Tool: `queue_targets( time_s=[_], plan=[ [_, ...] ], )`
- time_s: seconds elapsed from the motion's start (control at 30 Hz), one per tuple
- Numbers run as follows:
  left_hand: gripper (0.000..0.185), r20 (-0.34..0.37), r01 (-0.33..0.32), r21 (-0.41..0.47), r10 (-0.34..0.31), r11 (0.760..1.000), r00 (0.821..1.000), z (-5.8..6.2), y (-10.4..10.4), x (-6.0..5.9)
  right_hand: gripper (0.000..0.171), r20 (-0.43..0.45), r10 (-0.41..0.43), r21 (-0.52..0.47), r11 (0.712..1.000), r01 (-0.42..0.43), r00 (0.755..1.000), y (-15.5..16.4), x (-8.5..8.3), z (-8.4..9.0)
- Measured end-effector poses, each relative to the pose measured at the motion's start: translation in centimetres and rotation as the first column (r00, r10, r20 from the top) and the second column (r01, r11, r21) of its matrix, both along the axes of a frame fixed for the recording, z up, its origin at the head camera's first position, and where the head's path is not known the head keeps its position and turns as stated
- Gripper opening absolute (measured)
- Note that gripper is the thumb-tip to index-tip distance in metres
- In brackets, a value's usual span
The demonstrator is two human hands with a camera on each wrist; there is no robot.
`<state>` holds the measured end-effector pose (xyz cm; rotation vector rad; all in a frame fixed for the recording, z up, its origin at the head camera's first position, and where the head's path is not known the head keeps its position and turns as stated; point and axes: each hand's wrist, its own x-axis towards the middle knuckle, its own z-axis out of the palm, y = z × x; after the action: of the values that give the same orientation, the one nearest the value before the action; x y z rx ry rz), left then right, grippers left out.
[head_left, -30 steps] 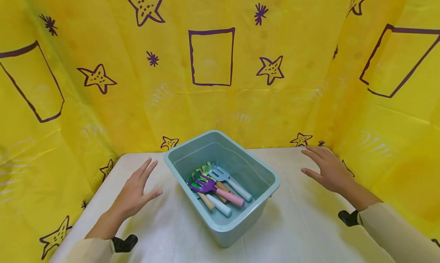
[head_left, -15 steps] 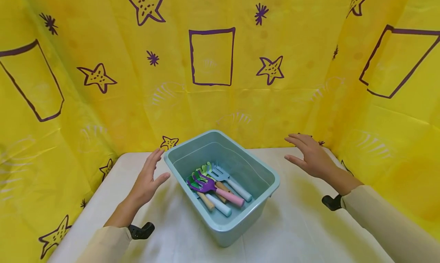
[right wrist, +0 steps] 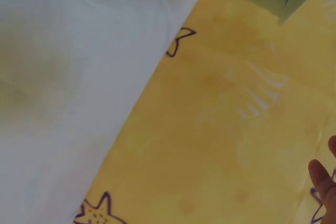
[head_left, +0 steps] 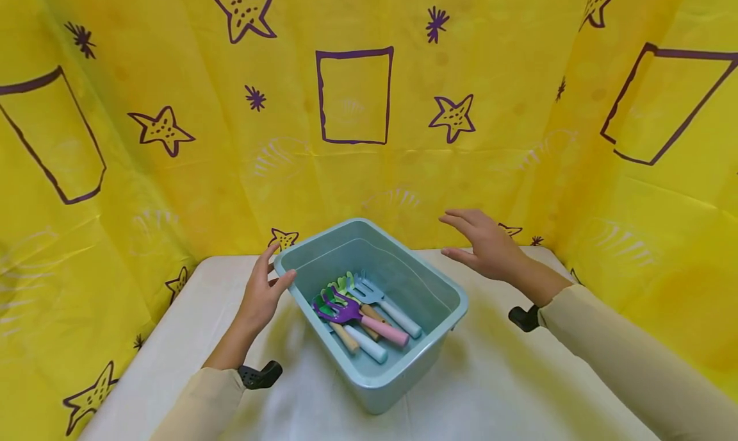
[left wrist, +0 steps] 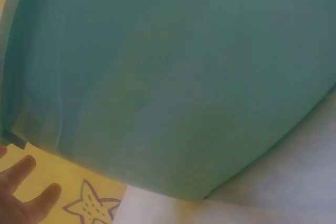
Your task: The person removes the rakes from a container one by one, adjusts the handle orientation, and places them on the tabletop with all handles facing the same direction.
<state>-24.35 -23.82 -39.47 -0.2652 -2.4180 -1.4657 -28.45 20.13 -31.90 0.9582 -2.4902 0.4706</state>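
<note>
A grey-blue plastic bin (head_left: 398, 388) stands on the table, turned at an angle. Small hand tools lie heaped inside: a purple garden fork (head_left: 344, 309) with a pink handle, a light blue fork (head_left: 398, 316), and green-headed tools (head_left: 327, 298) partly covered beneath them. Wooden and pale blue handles point toward the front. My left hand (head_left: 259, 300) is at the bin's left back corner, thumb and fingers spread about the rim; whether it touches is unclear. Off the bin's right side, my right hand (head_left: 490, 249) hovers with fingers extended, holding nothing.
A white-covered table (head_left: 490, 377) carries the bin. Yellow cloth (head_left: 357, 178) with purple drawings walls off the back and both sides. Black wrist devices sit at both cuffs, the left one (head_left: 261, 375) low beside the bin.
Both hands have moved inward toward the bin, the left to its rim and the right from farther out. The bin and its tools have stayed put.
</note>
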Motion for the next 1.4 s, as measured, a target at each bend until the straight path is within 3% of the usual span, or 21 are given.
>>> queue_targets(
  time_s=[0.17, 0.4, 0.47, 0.57, 0.67, 0.73, 0.8, 0.97, 1.07, 1.13, 1.23, 1.4],
  plan=[
    [0.07, 0.059, -0.035, 0.057, 0.032, 0.998, 0.998, -0.2, 0.2, 0.0, 0.066, 0.04, 0.061, 0.032, 0.998, -0.063, 0.997, -2.8, -0.3, 1.2],
    [0.064, 0.102, -0.029, 0.142, 0.015, 0.99, 0.995, -0.5, 0.4, 0.0, 0.067, 0.172, 0.076, -0.014, 0.997, -0.075, 0.982, -5.9, -0.9, 2.6],
    [0.064, 0.105, -0.026, 0.166, 0.008, 0.986, 0.994, -0.4, 0.4, 0.1, 0.066, 0.222, 0.087, -0.039, 0.996, -0.081, 0.971, -6.7, -1.2, 3.0],
    [0.063, 0.123, -0.032, 0.188, 0.008, 0.982, 0.992, 0.7, 0.9, 0.9, 0.064, 0.314, 0.12, -0.093, 0.991, -0.095, 0.942, -8.1, -1.8, 3.5],
    [0.064, 0.129, -0.038, 0.19, 0.013, 0.981, 0.992, 0.4, 0.8, 0.9, 0.06, 0.403, 0.153, -0.151, 0.984, -0.099, 0.902, -9.3, -2.3, 3.9],
    [0.065, 0.118, -0.038, 0.186, 0.016, 0.982, 0.993, -0.1, 0.6, 0.6, 0.057, 0.482, 0.185, -0.2, 0.975, -0.099, 0.857, -10.0, -2.5, 4.2],
    [0.066, 0.11, -0.034, 0.189, 0.013, 0.981, 0.994, -1.0, 0.3, 0.0, 0.056, 0.569, 0.214, -0.229, 0.969, -0.097, 0.794, -10.5, -2.7, 4.5],
    [0.066, 0.104, -0.014, 0.197, -0.007, 0.98, 0.995, -0.9, 0.4, -0.1, 0.056, 0.787, 0.26, -0.25, 0.963, -0.096, 0.56, -11.5, -3.2, 4.9],
    [0.066, 0.101, -0.01, 0.199, -0.011, 0.98, 0.995, -0.9, 0.4, -0.1, 0.055, 0.86, 0.249, -0.23, 0.968, -0.097, 0.445, -12.0, -3.4, 4.9],
    [0.065, 0.103, -0.013, 0.198, -0.007, 0.98, 0.995, -0.9, 0.4, -0.1, 0.053, 0.895, 0.231, -0.21, 0.973, -0.097, 0.383, -12.3, -3.7, 4.7],
    [0.066, 0.117, -0.014, 0.194, -0.009, 0.981, 0.993, -0.9, 0.5, -0.1, 0.05, 0.929, 0.191, -0.174, 0.981, -0.082, 0.318, -12.9, -4.0, 4.1],
    [0.066, 0.148, -0.013, 0.189, -0.015, 0.982, 0.989, -0.5, 0.7, 0.0, 0.051, 0.956, 0.128, -0.116, 0.991, -0.062, 0.262, -13.9, -4.5, 2.8]
  ],
)
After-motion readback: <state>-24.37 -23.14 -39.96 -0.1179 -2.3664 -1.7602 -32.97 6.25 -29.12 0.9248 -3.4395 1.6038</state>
